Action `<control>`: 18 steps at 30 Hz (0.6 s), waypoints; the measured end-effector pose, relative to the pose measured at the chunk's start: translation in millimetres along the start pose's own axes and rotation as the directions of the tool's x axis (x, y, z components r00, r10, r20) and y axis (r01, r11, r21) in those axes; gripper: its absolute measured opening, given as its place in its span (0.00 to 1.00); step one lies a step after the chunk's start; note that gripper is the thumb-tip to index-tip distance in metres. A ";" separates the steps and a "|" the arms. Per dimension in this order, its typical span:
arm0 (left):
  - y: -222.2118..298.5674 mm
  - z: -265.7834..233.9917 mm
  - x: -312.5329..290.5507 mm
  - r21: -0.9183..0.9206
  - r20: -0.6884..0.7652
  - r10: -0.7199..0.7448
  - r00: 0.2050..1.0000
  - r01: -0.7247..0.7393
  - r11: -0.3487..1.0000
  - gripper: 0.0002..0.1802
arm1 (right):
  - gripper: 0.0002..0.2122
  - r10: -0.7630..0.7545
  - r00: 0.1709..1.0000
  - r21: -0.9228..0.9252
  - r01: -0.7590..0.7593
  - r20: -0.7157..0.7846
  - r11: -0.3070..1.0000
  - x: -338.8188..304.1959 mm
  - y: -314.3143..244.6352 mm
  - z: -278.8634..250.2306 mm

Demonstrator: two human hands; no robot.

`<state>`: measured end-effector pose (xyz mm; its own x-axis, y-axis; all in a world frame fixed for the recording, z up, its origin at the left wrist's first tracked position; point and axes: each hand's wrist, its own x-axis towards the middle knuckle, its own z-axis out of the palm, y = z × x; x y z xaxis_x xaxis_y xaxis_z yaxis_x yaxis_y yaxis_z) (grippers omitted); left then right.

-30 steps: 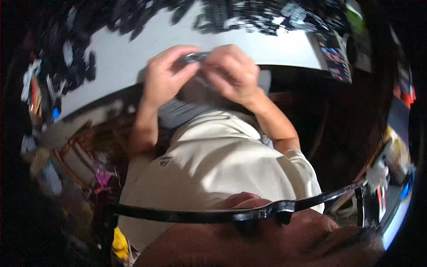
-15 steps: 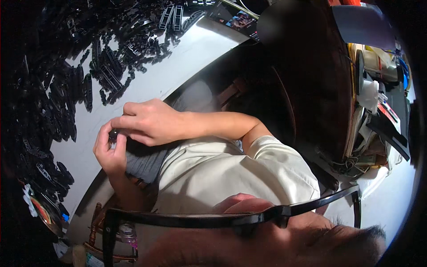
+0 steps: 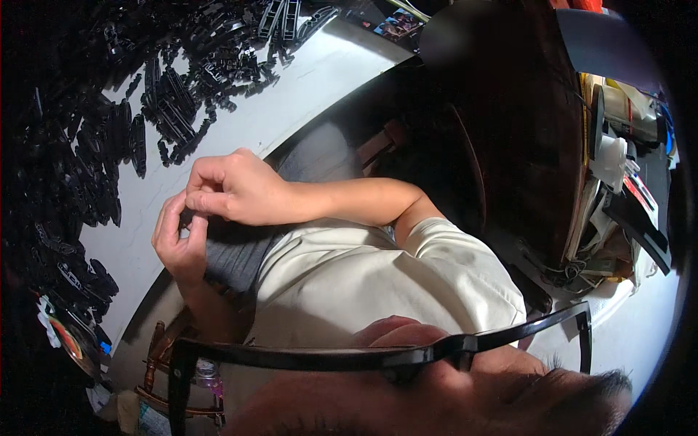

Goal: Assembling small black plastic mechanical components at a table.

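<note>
My left hand (image 3: 180, 243) is closed in a pinch over the table's near edge, its thumb and index finger curled round a small dark piece (image 3: 187, 219). Most of that piece is hidden by fingers, so its kind does not show. Right above, my right hand (image 3: 240, 190) has its fingers curled. Its thumb and index finger press together against the tips of the left hand's fingers, and what lies between them is hidden. Beyond both hands, many black plastic parts (image 3: 171, 102) lie heaped on the white table (image 3: 313, 80), several of them long, frame-like pieces (image 3: 280, 20).
The black heap runs down the table's left side. A lit screen (image 3: 400, 23) stands at the far edge. A dark brown chair (image 3: 509, 131) is to the right, beside stacked papers, pens and a white cup (image 3: 609, 160). A round, colourful object (image 3: 69, 338) lies at lower left.
My right hand has drawn its thumb and fingers together at the left fingertips. The dark piece, plainer before, is now more covered. The view has shifted slightly.
</note>
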<state>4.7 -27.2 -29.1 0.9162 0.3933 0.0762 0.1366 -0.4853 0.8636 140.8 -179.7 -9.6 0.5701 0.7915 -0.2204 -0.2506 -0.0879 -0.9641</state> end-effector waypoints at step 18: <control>4.8 -4.0 7.3 -0.075 0.041 0.002 0.999 0.001 0.997 0.16 | 0.10 -0.364 0.927 -0.495 0.273 -0.095 0.825 -3.2 12.1 2.4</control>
<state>10.6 -23.6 -22.4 0.9313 0.3598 0.0575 0.1087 -0.4250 0.8986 134.0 -181.8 -20.2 0.6937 0.7081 0.1322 0.3363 -0.1561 -0.9287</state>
